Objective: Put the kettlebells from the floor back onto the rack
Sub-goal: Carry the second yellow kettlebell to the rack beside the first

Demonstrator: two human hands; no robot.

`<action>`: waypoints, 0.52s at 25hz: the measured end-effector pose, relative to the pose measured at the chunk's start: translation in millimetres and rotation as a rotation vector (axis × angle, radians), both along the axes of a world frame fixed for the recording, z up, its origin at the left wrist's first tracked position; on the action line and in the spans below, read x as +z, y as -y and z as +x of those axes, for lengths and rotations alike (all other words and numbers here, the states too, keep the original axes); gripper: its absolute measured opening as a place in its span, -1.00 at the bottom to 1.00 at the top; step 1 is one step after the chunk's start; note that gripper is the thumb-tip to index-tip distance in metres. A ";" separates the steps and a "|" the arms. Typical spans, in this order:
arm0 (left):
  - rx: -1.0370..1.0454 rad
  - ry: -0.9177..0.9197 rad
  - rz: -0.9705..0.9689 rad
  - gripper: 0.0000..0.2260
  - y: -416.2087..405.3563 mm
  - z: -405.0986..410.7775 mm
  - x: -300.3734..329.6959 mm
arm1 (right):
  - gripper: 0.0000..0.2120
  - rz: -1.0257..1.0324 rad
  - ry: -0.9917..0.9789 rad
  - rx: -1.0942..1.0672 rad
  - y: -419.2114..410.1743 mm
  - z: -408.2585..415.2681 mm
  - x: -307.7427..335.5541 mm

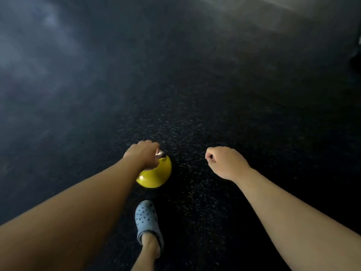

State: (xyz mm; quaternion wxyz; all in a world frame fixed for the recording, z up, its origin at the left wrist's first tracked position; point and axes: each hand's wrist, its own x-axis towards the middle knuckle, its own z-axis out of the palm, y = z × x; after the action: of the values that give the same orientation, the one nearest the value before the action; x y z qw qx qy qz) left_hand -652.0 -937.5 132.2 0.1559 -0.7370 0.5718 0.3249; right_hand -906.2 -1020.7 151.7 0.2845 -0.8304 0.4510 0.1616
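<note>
A yellow kettlebell (pixel 156 176) with a bare metal handle hangs below my left hand (pixel 143 153), which is shut around that handle. The hand and forearm hide most of the handle and the bell's left side. The bell is over the dark floor, just ahead of my foot. My right hand (pixel 224 162) is out to the right at about the same height, curled into a loose fist with nothing in it. No rack is in view.
Dark speckled rubber floor (pixel 195 118) fills the view. My foot in a blue-grey perforated clog (pixel 147 218) is planted just behind the kettlebell. A paler strip of floor or wall (pixel 283 14) lies at the far upper right, and a dark object (pixel 356 61) touches the right edge.
</note>
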 end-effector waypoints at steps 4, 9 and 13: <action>0.188 0.000 0.065 -0.55 -49.1 79.7 -39.3 | -0.83 -0.017 -0.036 0.205 -8.8 95.0 -48.7; 0.292 -0.092 0.086 -0.43 -79.1 106.5 -127.3 | -0.65 -0.083 -0.123 0.374 -26.3 169.0 -143.4; 0.311 -0.172 0.051 -0.39 -80.8 101.2 -188.8 | -0.64 -0.088 -0.192 0.375 -30.1 191.4 -206.2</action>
State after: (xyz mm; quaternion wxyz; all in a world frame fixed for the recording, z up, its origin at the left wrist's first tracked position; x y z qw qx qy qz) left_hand -550.8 -856.7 -56.6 0.0732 -0.7818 0.4538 0.4214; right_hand -714.8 -990.6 -54.5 0.1687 -0.8922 0.3203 0.2700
